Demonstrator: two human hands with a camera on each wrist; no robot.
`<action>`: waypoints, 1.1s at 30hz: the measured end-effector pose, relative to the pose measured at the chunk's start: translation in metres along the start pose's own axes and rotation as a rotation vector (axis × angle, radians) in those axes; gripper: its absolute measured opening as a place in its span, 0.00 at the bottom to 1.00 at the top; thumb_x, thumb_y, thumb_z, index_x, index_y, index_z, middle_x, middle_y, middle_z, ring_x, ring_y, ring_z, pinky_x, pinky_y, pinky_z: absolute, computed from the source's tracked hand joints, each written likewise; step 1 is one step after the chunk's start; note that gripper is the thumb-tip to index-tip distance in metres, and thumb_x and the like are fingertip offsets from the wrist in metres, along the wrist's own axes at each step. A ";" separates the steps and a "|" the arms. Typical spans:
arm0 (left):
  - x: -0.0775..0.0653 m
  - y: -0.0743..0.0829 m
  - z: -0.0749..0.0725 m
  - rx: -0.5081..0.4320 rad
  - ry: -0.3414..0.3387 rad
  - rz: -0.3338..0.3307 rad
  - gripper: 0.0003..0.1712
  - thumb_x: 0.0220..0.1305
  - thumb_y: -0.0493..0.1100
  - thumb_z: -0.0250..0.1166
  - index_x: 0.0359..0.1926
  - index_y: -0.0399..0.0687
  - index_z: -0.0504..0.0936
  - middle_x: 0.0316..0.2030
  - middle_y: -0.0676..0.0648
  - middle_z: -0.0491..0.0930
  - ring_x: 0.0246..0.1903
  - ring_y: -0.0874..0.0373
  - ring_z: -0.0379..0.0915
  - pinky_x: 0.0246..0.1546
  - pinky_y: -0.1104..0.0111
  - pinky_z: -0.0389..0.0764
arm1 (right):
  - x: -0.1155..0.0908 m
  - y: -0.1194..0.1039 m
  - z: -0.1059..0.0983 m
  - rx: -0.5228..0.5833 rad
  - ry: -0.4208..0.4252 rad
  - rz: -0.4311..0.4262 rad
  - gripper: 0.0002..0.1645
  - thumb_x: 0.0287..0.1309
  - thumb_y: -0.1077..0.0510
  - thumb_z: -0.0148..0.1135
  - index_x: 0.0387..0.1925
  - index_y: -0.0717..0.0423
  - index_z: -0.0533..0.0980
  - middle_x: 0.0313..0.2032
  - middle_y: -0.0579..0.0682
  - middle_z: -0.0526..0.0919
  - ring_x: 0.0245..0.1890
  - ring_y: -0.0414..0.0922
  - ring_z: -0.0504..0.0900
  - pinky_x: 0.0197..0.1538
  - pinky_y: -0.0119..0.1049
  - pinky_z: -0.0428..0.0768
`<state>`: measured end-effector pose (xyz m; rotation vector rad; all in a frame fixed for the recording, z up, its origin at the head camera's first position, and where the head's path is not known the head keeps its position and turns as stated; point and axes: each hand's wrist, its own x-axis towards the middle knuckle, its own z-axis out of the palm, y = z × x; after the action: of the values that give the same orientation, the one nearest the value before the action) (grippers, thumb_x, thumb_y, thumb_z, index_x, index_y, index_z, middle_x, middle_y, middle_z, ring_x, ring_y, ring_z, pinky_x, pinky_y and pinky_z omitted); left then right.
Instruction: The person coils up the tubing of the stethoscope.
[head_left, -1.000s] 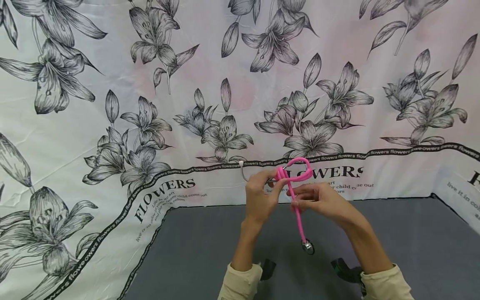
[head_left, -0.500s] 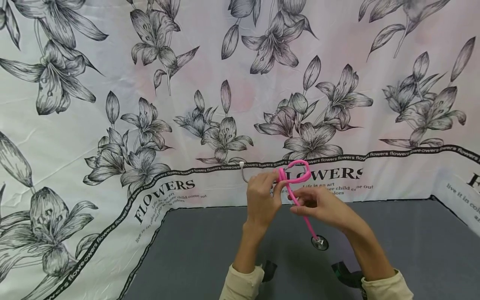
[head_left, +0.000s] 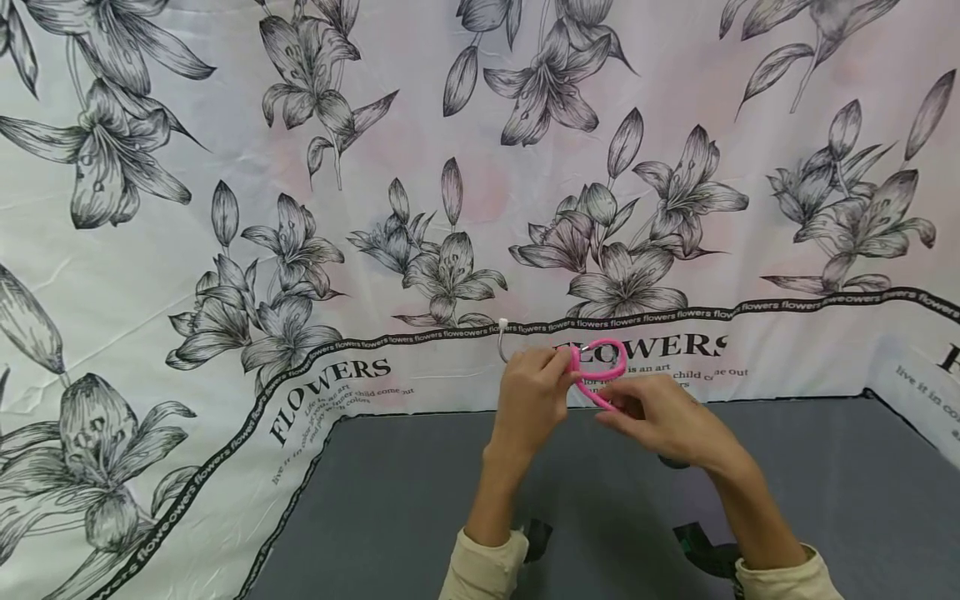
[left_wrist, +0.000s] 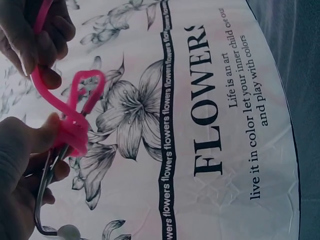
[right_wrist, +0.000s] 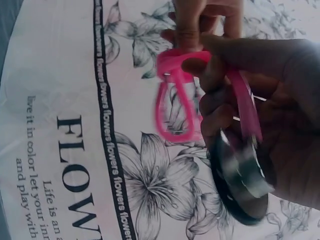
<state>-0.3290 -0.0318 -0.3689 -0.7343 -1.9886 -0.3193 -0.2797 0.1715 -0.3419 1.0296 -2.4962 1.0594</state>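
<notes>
pinching a looped, rubbery pink stethoscope (left_wrist: 75,134) before the wrinkled floral sheet (head_left: 420,125), left hand (head_left: 531,402) closed on its wound coils (right_wrist: 172,62), right hand (head_left: 671,421) curled round tubing (right_wrist: 245,106), blurred disc (right_wrist: 242,175) seemingly polished metal.

On the white flowered cloth (head_left: 420,117), a black band (head_left: 645,318) just above the grip of the left hand (head_left: 532,404) repeats "flowers". Right behind that grip I read FLOWERS (head_left: 666,344) in big capitals, and beneath, smaller, "Life is an art", "live it in color let your inner child", "and play with colors". Left of the grip slants a second FLOWERS (head_left: 318,381); far right, a cut-off "live it in co" (head_left: 926,392).
</notes>
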 end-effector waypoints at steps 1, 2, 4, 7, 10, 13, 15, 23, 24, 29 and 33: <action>-0.001 0.000 0.000 0.021 -0.030 0.017 0.09 0.64 0.48 0.74 0.36 0.50 0.84 0.32 0.52 0.85 0.34 0.58 0.81 0.37 0.69 0.73 | 0.000 0.001 0.001 -0.046 0.026 -0.033 0.05 0.63 0.63 0.72 0.41 0.58 0.85 0.23 0.39 0.78 0.22 0.29 0.69 0.26 0.28 0.72; -0.001 0.000 0.000 0.042 -0.059 0.033 0.09 0.64 0.48 0.74 0.37 0.51 0.84 0.32 0.53 0.85 0.33 0.59 0.80 0.37 0.69 0.73 | 0.000 0.002 0.001 -0.096 0.053 -0.066 0.04 0.62 0.64 0.72 0.39 0.57 0.85 0.24 0.39 0.79 0.23 0.29 0.69 0.26 0.28 0.72; -0.002 0.000 -0.001 0.065 -0.110 0.057 0.09 0.64 0.49 0.74 0.38 0.53 0.85 0.33 0.54 0.86 0.33 0.60 0.80 0.37 0.70 0.74 | 0.001 0.005 0.004 -0.202 0.114 -0.117 0.05 0.59 0.66 0.73 0.37 0.57 0.86 0.26 0.40 0.82 0.26 0.31 0.71 0.29 0.29 0.74; -0.002 -0.001 -0.001 0.053 -0.164 0.083 0.08 0.64 0.48 0.75 0.38 0.54 0.85 0.33 0.56 0.86 0.33 0.61 0.80 0.38 0.70 0.75 | 0.003 0.007 0.008 -0.369 0.222 -0.160 0.07 0.55 0.68 0.75 0.35 0.57 0.87 0.30 0.43 0.86 0.31 0.36 0.72 0.34 0.32 0.73; -0.001 -0.001 -0.002 0.008 -0.197 0.107 0.07 0.64 0.47 0.75 0.37 0.53 0.85 0.32 0.56 0.85 0.33 0.61 0.80 0.38 0.70 0.74 | 0.004 0.007 0.012 -0.493 0.331 -0.168 0.09 0.49 0.72 0.77 0.32 0.57 0.88 0.29 0.46 0.85 0.32 0.41 0.71 0.36 0.36 0.72; 0.000 0.000 -0.004 -0.033 -0.223 0.136 0.08 0.64 0.47 0.75 0.36 0.53 0.84 0.32 0.56 0.85 0.34 0.62 0.80 0.38 0.70 0.74 | 0.006 0.009 0.014 -0.558 0.418 -0.165 0.11 0.45 0.73 0.79 0.31 0.59 0.88 0.29 0.50 0.84 0.33 0.47 0.74 0.37 0.41 0.72; 0.001 0.001 -0.005 -0.049 -0.240 0.154 0.08 0.65 0.48 0.74 0.37 0.54 0.83 0.34 0.56 0.87 0.35 0.62 0.81 0.39 0.71 0.74 | 0.006 0.010 0.014 -0.570 0.457 -0.152 0.10 0.45 0.72 0.79 0.32 0.61 0.88 0.30 0.52 0.84 0.36 0.50 0.76 0.39 0.44 0.73; 0.002 0.001 -0.004 -0.221 -0.268 0.187 0.09 0.64 0.48 0.75 0.37 0.52 0.83 0.38 0.55 0.88 0.39 0.63 0.81 0.43 0.70 0.75 | 0.006 0.012 0.014 -0.576 0.509 -0.120 0.08 0.50 0.70 0.77 0.33 0.61 0.87 0.33 0.55 0.91 0.35 0.53 0.83 0.39 0.50 0.79; 0.002 0.000 -0.004 -0.251 -0.262 0.194 0.09 0.63 0.48 0.75 0.37 0.52 0.84 0.38 0.55 0.88 0.39 0.63 0.82 0.43 0.69 0.75 | 0.006 0.013 0.014 -0.577 0.511 -0.119 0.08 0.49 0.70 0.77 0.33 0.61 0.87 0.32 0.55 0.91 0.33 0.53 0.83 0.39 0.49 0.80; 0.003 0.000 -0.003 -0.310 -0.229 0.242 0.10 0.62 0.48 0.76 0.37 0.51 0.85 0.37 0.54 0.87 0.39 0.62 0.82 0.43 0.69 0.76 | 0.006 0.015 0.013 -0.590 0.540 -0.110 0.09 0.47 0.70 0.79 0.31 0.59 0.87 0.27 0.53 0.90 0.26 0.49 0.82 0.30 0.44 0.80; 0.003 0.001 -0.002 -0.294 -0.220 0.258 0.11 0.62 0.49 0.77 0.39 0.51 0.85 0.37 0.54 0.86 0.39 0.63 0.82 0.42 0.69 0.76 | 0.006 0.016 0.012 -0.592 0.557 -0.095 0.10 0.46 0.73 0.78 0.29 0.59 0.86 0.25 0.53 0.89 0.21 0.47 0.78 0.24 0.37 0.73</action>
<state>-0.3287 -0.0308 -0.3653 -1.2467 -2.0423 -0.3940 -0.2949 0.1676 -0.3566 0.5657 -2.0663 0.4346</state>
